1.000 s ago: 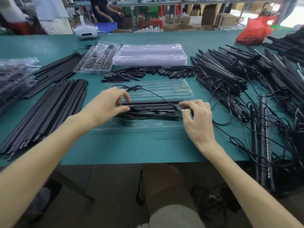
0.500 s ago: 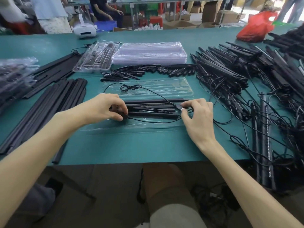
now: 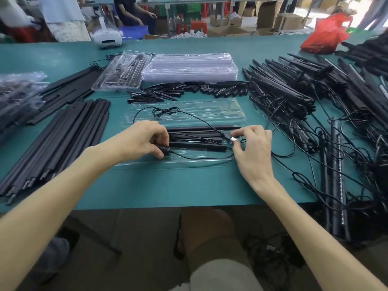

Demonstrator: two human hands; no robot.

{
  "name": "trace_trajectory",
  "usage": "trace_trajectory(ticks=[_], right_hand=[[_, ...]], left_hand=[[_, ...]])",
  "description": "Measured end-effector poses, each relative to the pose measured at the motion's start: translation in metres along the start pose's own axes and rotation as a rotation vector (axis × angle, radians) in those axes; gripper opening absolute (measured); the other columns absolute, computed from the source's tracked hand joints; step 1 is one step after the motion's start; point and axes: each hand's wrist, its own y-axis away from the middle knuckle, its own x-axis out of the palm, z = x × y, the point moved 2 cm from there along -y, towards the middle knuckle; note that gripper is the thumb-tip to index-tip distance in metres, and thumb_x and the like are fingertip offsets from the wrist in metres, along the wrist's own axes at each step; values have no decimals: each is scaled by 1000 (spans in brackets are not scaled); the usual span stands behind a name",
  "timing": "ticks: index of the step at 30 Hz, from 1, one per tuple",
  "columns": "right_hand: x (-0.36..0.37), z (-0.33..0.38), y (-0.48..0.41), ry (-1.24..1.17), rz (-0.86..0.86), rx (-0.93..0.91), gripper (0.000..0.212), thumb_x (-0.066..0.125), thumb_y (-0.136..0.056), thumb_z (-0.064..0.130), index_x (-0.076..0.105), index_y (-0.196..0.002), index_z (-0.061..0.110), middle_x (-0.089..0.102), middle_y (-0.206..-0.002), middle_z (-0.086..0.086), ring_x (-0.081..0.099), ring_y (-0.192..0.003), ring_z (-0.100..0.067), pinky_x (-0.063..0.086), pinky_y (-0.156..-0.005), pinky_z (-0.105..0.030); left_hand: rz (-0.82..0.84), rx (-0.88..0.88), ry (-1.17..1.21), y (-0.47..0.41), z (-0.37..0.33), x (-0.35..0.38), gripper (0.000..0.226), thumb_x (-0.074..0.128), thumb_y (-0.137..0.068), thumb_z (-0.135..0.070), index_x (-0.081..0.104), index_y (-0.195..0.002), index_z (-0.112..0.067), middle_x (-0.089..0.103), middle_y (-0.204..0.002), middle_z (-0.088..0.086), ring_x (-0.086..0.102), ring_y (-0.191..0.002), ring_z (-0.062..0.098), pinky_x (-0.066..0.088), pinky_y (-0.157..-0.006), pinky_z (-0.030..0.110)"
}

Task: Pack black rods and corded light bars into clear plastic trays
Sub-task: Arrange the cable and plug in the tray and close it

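In the middle of the frame a clear tray (image 3: 184,114) lies on the green counter (image 3: 178,185), with black rods (image 3: 199,129) in its lower half. The left hand (image 3: 144,141) pinches a cord's small switch box (image 3: 164,148) at the tray's left end. The right hand (image 3: 254,148) pinches the USB plug (image 3: 232,138) at the right end. Corded light bars (image 3: 294,91) are piled at the right.

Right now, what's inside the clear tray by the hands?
Inside the clear tray lie black rods and a thin black cord with a coiled bit. The left hand pinches the cord's switch; the right hand pinches its plug. The left hand covers the rods' left ends.
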Motion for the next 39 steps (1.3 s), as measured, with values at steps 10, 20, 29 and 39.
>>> trace_trajectory(ticks=[10,20,29,39], right_hand=[[-3,3,1,-34,-29,1,18,57,-95,3,67,-108,13,52,-114,-2,40,-111,-18,44,-96,-39],[-3,3,2,-105,8,-5,17,59,-96,3,61,-112,7,42,-120,-6,50,-106,-18,47,-95,-38],[-1,4,4,-70,19,-29,17,58,-97,4,61,-114,7,45,-118,-6,48,-111,-18,43,-94,-28],[0,4,4,-67,23,-31,17,57,-96,1,62,-111,7,46,-117,-6,49,-110,-20,47,-93,-39]], left_hand=[[0,-48,215,-12,-22,20,33,91,-71,-19,65,-90,-21,70,-90,3,54,-65,0,46,-63,16],[52,-94,206,-21,-29,31,27,91,-71,-30,71,-87,-24,72,-77,-8,65,-70,0,48,-67,16],[36,-136,329,-19,-22,33,26,92,-67,-29,74,-84,-23,72,-70,-7,62,-65,0,45,-64,16],[168,-65,364,-20,-14,24,8,80,-84,-27,80,-92,-30,74,-75,-13,62,-66,-3,47,-62,16]])
